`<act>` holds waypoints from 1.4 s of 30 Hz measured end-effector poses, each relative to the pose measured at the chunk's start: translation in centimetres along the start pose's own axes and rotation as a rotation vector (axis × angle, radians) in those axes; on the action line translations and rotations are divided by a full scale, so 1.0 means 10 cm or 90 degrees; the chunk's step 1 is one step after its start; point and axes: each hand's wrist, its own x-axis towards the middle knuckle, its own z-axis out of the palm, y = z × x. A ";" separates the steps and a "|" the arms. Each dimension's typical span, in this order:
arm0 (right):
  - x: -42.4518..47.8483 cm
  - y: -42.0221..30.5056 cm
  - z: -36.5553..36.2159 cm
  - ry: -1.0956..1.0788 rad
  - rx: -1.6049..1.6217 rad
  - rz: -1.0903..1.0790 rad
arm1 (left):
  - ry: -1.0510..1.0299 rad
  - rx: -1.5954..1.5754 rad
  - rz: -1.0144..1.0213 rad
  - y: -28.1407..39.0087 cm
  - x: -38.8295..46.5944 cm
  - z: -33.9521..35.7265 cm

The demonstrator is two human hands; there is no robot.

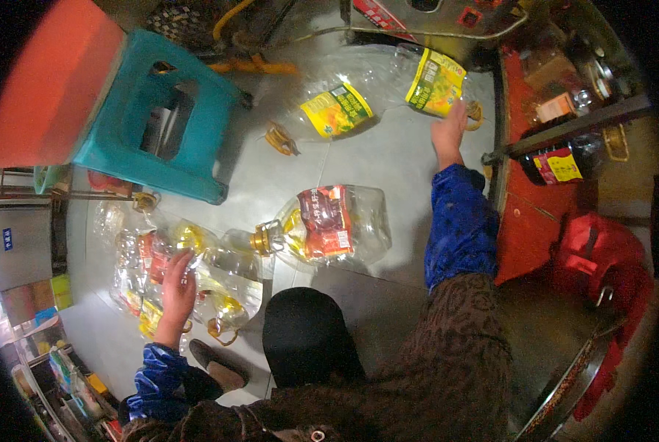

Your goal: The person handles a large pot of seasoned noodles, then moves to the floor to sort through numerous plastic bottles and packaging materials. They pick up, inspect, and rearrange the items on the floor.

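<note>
My right hand (448, 132) reaches to the neck end of a large clear plastic oil bottle (437, 83) with a yellow-green label. Its fingers overlap the label's lower edge; whether they grip is unclear. A similar yellow-labelled bottle (338, 110) lies just left of that one. On the left, my left hand (178, 290) is over a cluster of clear plastic bottles (224, 304), near a red label (153, 258); its hold on any of them cannot be made out. Between my hands, a red-labelled plastic bottle (329, 224) lies on its side, its yellow neck ring pointing left.
A teal plastic stool (180, 132) with a red-orange object (53, 83) over it stands at upper left. Along the right runs a red board (526, 221) with a metal rack bar (573, 127) and a dark bottle (556, 163). A red bag (600, 254) hangs at lower right.
</note>
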 end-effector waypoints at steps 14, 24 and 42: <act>-0.42 -0.75 -0.65 -0.087 -0.048 -0.134 | -0.037 -0.003 -0.028 0.25 0.00 0.07; -0.49 0.75 -0.43 -0.272 0.596 0.600 | -0.034 -0.027 -0.042 0.19 -0.19 -0.01; -0.83 -0.57 -0.22 -0.167 0.965 0.714 | -0.013 -0.034 0.032 0.28 -0.29 -0.06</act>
